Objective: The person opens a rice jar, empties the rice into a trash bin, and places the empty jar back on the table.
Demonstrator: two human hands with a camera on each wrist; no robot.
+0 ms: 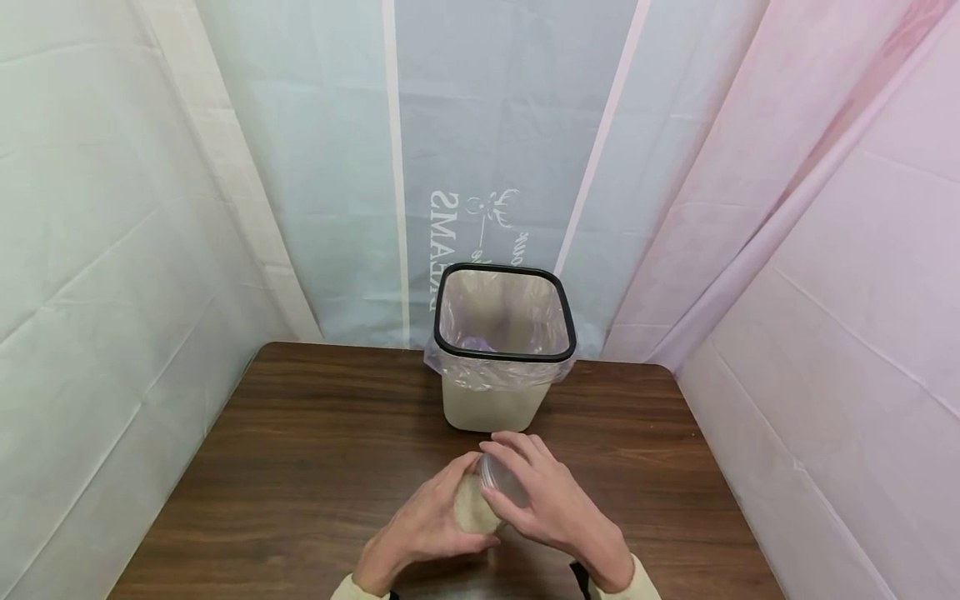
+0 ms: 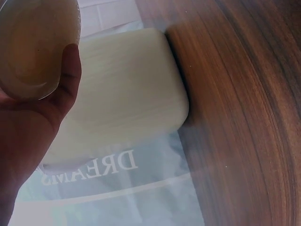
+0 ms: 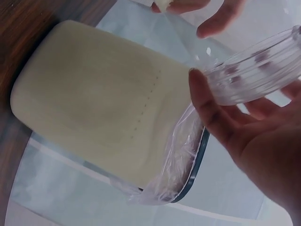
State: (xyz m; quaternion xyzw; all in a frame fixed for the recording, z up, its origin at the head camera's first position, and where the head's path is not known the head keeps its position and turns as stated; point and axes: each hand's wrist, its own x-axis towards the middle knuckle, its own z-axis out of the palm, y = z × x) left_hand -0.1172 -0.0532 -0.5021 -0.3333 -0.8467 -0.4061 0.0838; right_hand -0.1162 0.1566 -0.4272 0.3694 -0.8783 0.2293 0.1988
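Observation:
Above the near part of the table, my left hand (image 1: 427, 518) grips a pale, rounded piece (image 1: 474, 507) between thumb and fingers. Up close in the left wrist view, the pale piece (image 2: 34, 44) has a smooth, slightly see-through surface; its exact kind I cannot tell. Right beside it, my right hand (image 1: 553, 498) holds a clear, ribbed, round plastic container (image 1: 504, 479), fingers over its far side and thumb on the near side. Rings run round the clear container (image 3: 263, 66) in the right wrist view. Both hands are close together.
Just beyond the hands stands a cream trash bin (image 1: 491, 407) with a black rim, lined with a clear bag (image 1: 495, 375). The brown wooden table (image 1: 315, 450) lies below. Pale curtains (image 1: 322, 167) hang behind and along both sides.

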